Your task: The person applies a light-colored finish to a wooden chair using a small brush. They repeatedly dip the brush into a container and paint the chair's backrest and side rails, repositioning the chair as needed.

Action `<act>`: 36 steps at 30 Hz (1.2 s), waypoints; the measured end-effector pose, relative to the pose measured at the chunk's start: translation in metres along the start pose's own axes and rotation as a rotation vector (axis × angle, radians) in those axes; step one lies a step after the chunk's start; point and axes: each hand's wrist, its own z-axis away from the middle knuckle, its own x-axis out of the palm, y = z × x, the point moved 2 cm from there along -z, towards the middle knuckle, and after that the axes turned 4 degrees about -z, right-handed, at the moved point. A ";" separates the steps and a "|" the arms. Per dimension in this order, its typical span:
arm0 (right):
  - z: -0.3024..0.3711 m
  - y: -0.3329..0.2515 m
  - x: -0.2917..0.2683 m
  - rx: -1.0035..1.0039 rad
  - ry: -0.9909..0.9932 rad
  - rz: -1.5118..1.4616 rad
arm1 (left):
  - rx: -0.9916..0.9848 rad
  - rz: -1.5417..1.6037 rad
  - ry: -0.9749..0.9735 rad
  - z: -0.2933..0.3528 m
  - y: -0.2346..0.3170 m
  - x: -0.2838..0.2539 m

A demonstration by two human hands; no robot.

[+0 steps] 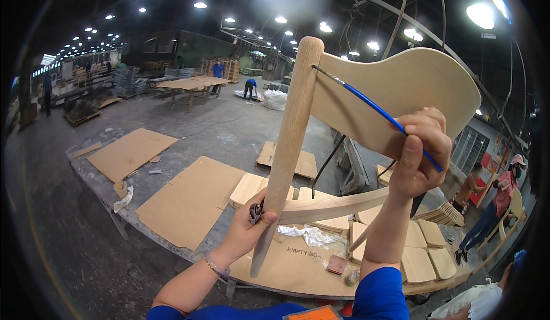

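A pale wooden chair back is held up before me, with a curved panel (395, 88), a round post (293, 125) and a lower rail (338, 204). My left hand (240, 231) is wrapped round the lower part of the post. A small dark rolled thing (255, 212) sticks out between its fingers; its kind is unclear. Pinched in my right hand (424, 145) is a thin paintbrush (372, 107) with a blue handle. The brush slants up to the left, its tip at the seam where the panel meets the post.
Below, the worktable bears cardboard sheets (192, 202), wooden seat panels (418, 264), a white cloth (312, 235), a reddish block (336, 264) and small cups (121, 189). A person (498, 200) stands at the right; others work farther back.
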 end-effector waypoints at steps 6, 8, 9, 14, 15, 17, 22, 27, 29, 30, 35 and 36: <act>0.000 0.000 0.003 -0.008 0.006 -0.020 | 0.008 -0.017 0.018 0.003 0.000 -0.004; 0.000 -0.001 0.004 -0.008 0.006 -0.014 | 0.016 -0.013 0.020 0.003 -0.001 -0.005; 0.000 -0.001 0.004 -0.004 0.006 -0.016 | 0.009 -0.031 0.028 0.003 -0.001 -0.005; 0.000 -0.002 0.008 0.010 0.030 -0.035 | 0.029 -0.008 0.023 0.004 -0.001 -0.008; 0.000 -0.002 0.008 0.012 0.032 -0.039 | 0.018 -0.017 0.026 0.004 -0.002 -0.009; 0.001 -0.003 0.010 0.013 0.029 -0.042 | 0.026 -0.002 0.028 0.005 -0.002 -0.011; 0.000 -0.004 0.013 0.017 0.021 -0.027 | 0.034 -0.013 0.045 0.006 -0.004 -0.012; -0.001 -0.004 0.016 0.005 0.030 -0.052 | 0.010 -0.033 0.050 0.007 -0.003 -0.015; -0.002 -0.004 0.017 0.004 0.027 -0.047 | 0.008 -0.007 0.043 0.008 -0.002 -0.016; -0.002 -0.005 0.017 0.008 0.024 -0.044 | 0.008 -0.015 0.048 0.008 -0.002 -0.016; -0.001 -0.004 0.020 0.018 0.036 -0.071 | 0.009 0.018 0.050 0.010 -0.003 -0.018; -0.001 -0.004 0.020 0.018 0.031 -0.067 | 0.002 0.003 0.056 0.010 -0.003 -0.018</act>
